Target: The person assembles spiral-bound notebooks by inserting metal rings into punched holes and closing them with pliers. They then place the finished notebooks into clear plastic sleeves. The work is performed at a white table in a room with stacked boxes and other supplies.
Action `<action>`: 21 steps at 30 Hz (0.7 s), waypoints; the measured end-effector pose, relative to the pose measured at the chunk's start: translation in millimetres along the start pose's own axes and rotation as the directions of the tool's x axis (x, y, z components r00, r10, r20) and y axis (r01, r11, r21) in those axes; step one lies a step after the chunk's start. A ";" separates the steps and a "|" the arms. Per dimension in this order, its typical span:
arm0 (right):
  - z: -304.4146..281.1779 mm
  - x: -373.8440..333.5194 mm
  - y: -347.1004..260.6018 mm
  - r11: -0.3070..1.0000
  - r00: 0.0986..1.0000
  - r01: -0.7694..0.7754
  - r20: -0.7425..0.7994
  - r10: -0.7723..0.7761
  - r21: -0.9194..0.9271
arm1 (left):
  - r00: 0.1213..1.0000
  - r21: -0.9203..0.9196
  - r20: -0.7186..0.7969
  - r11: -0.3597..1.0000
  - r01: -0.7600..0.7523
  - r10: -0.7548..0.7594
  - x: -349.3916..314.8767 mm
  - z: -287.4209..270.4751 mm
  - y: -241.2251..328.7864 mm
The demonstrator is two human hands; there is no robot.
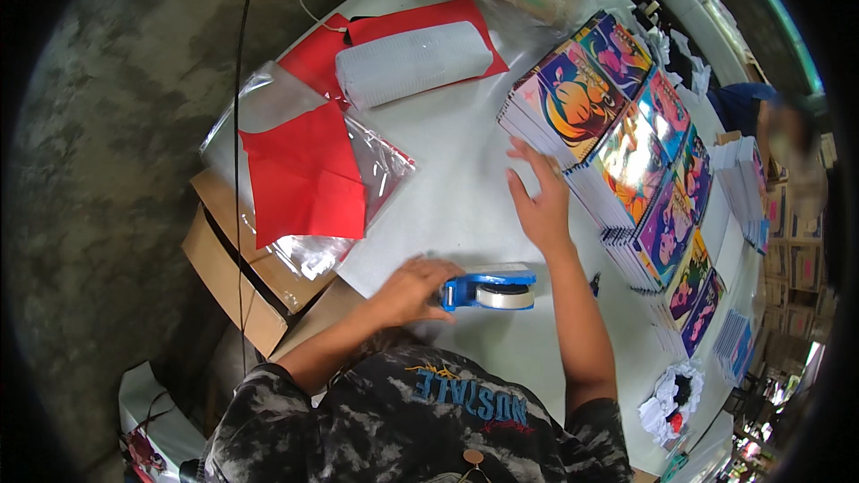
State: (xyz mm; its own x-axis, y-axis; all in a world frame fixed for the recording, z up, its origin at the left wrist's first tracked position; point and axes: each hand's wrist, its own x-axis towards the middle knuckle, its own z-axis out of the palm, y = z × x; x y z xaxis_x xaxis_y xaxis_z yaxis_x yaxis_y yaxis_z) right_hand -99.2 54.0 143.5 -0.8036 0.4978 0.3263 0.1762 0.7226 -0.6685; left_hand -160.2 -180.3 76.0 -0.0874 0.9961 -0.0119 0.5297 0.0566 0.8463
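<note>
My left hand (414, 291) grips the left end of a blue tape dispenser (461, 292) on the white table near my body. A roll of clear tape sits in it. My right hand (540, 200) reaches forward with fingers apart, holding nothing. Its fingertips are beside the nearest edge of the stacked spiral notebooks (577, 105); whether they touch cannot be told. The notebooks have colourful illustrated covers and stand in several piles along the right side, some of the covers glossy with glare.
At the left, red sheets (304, 181) lie over clear plastic bags (380, 150), above an open cardboard box (234, 264). A white wrapped bundle (412, 63) rests farther back. Crumpled paper (669, 401) is at the right. A dark cable (238, 125) hangs at the left.
</note>
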 end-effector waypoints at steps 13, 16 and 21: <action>164.2 71.4 -13.6 0.744 0.584 -0.616 0.784 0.211 0.259 | 0.170 0.044 -0.863 0.265 0.963 -0.475 -57.5 -141.5 -70.4; 182.8 55.6 -7.0 0.694 0.593 -0.663 0.763 0.258 0.281 | 0.108 0.035 -0.948 0.240 0.970 -0.298 -64.5 -128.1 -86.5; 178.0 67.6 -19.4 0.521 0.393 -0.825 0.884 0.252 0.218 | 0.122 -0.567 -0.632 0.563 0.601 -0.765 -81.8 -127.9 -97.6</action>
State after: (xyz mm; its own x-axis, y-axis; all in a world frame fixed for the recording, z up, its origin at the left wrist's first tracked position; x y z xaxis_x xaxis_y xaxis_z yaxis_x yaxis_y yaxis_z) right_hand -258.2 -11.7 59.5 -0.7742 -0.0461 -0.6313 0.6308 -0.1392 -0.7634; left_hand -312.5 -275.9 62.5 -0.9492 0.0352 -0.3128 -0.2323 0.5922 0.7716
